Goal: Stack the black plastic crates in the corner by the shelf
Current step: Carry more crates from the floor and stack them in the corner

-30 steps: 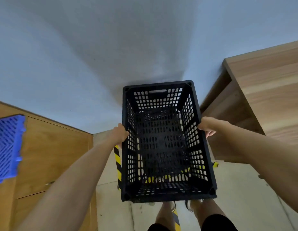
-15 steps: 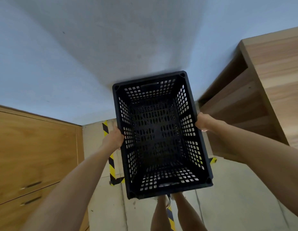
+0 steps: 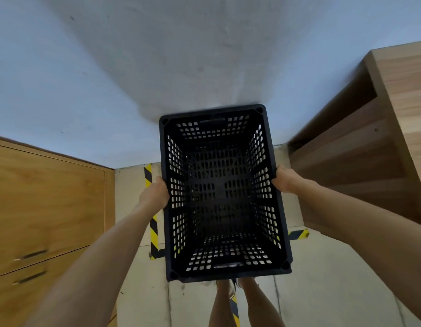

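Nearest, the left hand (image 3: 155, 193) at nine o'clock and the right hand (image 3: 286, 181) at three clamp the long rims of the black crate (image 3: 224, 194), carried level over the taped floor (image 3: 322, 267). Beyond, at two o'clock, the wooden shelf (image 3: 360, 147) meets the wall (image 3: 181, 55). It probably hangs clear of any stack; lower it squarely, corners aligned.

Both bare arms stretch forward from the bottom corners, coming in from roughly 7 and 4 o'clock. Left hand (image 3: 155, 193) sits at about 9 o'clock, fingers curled closed, palm facing inward. Right hand (image 3: 286, 180) mirrors it at 3 o'clock, clenched too. Bare legs (image 3: 237, 303) show at 6 o'clock.
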